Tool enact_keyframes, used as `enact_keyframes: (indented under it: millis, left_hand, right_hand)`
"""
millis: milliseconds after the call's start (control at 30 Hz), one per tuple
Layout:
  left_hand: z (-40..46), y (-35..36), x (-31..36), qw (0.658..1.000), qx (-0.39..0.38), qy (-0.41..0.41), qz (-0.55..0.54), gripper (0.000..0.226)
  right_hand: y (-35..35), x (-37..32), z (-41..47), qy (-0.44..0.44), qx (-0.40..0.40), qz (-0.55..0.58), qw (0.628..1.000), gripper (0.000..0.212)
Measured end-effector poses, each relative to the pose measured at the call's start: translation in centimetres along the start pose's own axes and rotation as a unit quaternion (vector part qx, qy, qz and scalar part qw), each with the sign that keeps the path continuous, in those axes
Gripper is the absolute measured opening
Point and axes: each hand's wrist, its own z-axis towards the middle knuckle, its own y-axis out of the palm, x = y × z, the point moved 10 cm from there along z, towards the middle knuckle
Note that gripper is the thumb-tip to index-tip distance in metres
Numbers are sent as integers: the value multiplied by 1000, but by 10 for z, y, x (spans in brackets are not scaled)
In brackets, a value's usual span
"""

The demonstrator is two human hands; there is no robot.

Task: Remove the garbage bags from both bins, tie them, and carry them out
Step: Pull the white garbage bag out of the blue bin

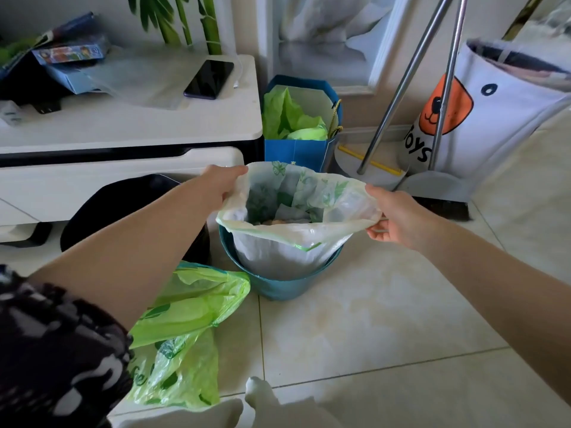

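"Toys" lettering on white fabric bin (494,118), upright.

Green bag (188,329) and black bin (129,205) crowd left; bare floor (386,319) right.

Floor's (386,319) pale glossy tile w/ thin grout lines, daylight bouncing off it. White low cabinet (129,128) on the left against a cream wall (355,112), phone (209,79) lying on top. Broom and dustpan (432,180) lean in the corner, toy bin (494,112) beside them.
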Motion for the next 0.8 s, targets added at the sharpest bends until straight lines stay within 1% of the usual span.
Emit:
enact_keyframes:
  millis: [67,133,233,333,433,467,500,567,633,667,700,800]
  left_hand:
    - [15,-5,0,1000,10,-4,14,62]
    - [19,-11,7,999,28,10,12,54]
    - [-5,-19,38,994,78,75,19,17]
    - [-11,-30,60,982,113,138,60,25]
    - [-16,-46,68,973,133,168,84,23]
    - [-18,-52,70,968,143,178,107,22]
    - [-21,-58,72,957,151,196,148,24]
    - [-29,-66,75,921,157,230,272,30]
    - [-36,-76,68,885,157,233,370,27]
    - [-38,-82,64,878,160,226,390,25]
    - [-43,-87,60,879,160,218,392,24]
    - [-57,-90,55,902,148,195,355,25]
  right_hand:
    - [2,-5,6,0,1,-31,1000,32]
    - [5,-12,10,-11,7,-71,997,27]
    - [11,-31,11,-45,11,-113,993,11]
    - [16,-47,9,-93,1,-126,988,28]
    - [14,-58,-3,-137,4,-106,985,36]
    - [11,-59,-7,-146,5,-106,984,38]
    - [7,-57,-9,-149,7,-109,983,38]
    - [-6,-50,-13,-141,15,-114,983,37]
    - [-20,-43,-14,-118,25,-115,986,35]
    - [-26,-40,-16,-104,30,-111,988,34]
    - [-30,-39,-17,-92,36,-102,990,34]
    - [-27,-46,-28,-92,34,-56,994,37]
